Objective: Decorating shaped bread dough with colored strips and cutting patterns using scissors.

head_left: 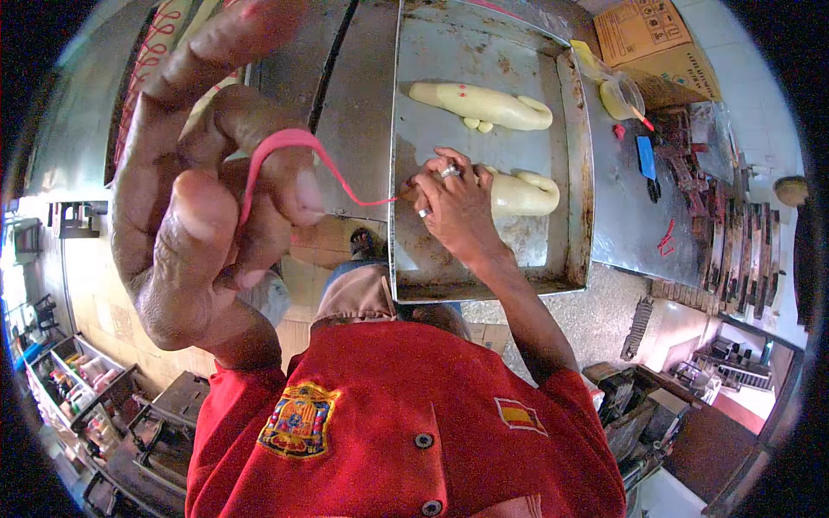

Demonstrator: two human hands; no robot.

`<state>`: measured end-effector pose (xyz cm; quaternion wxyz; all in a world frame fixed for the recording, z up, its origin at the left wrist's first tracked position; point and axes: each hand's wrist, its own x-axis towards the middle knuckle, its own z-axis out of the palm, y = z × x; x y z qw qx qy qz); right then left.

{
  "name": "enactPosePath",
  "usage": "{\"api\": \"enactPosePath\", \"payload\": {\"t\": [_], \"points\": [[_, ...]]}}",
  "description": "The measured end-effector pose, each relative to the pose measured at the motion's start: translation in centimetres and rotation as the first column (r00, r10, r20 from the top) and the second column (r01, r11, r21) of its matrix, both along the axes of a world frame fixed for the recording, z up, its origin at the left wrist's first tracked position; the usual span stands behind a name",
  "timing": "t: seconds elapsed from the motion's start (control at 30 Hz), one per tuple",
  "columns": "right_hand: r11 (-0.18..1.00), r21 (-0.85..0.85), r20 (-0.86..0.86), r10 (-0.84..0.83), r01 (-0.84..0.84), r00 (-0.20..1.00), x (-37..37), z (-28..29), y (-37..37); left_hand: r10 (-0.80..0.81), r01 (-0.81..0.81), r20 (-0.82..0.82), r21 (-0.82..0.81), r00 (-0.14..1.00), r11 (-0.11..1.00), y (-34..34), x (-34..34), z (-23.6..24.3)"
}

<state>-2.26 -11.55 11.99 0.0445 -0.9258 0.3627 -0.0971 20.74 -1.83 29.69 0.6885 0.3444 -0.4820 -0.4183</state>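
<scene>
Close to the camera, my left hand (194, 203) has its thumb and bent fingers closed on a thin pink dough strand (298, 138). The strand arches over my fingers, then thins and runs right to the fingertips of my right hand (462, 207). That hand wears rings, and its fingers are bent together over the left end of a pale dough figure (527, 194), hiding that end. Behind it lies a second long dough figure (484, 105) with a curled right end, small red marks and little dough balls at its side. Both figures rest in a worn metal baking tray (580, 173).
Right of the tray, a plastic tub (620, 97), a blue-handled tool (646, 157) and red scraps (666, 237) lie on the metal table (613, 220). A cardboard box (652, 43) stands behind. Red looped strands (155, 52) lie at the far left.
</scene>
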Motion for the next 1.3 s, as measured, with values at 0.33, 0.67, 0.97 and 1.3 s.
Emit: {"api": "enactPosePath", "payload": {"t": [0.33,0.67,0.97,1.3], "points": [[0.946,0.322,0.119,-0.074,0.032,0.990,-0.2,3.6,0.6,0.070,-0.096,0.160,0.160,0.985,0.982,0.2,-1.5,-0.8],[0.045,0.928,0.321,-0.596,-0.369,0.736,0.0,13.0,1.2,-0.600,0.483,0.021,0.571,0.800,0.664,2.5,-6.1,-4.4],[0.353,0.885,0.440,-0.414,-0.305,0.797,0.4,15.0,0.7,-0.502,0.373,0.319,0.388,0.804,0.843,3.1,-6.7,-6.9],[0.383,0.884,0.432,-0.445,-0.270,0.784,1.1,20.0,2.4,0.182,-0.429,0.762,0.138,0.622,0.893,0.8,-5.8,-12.7]]}}
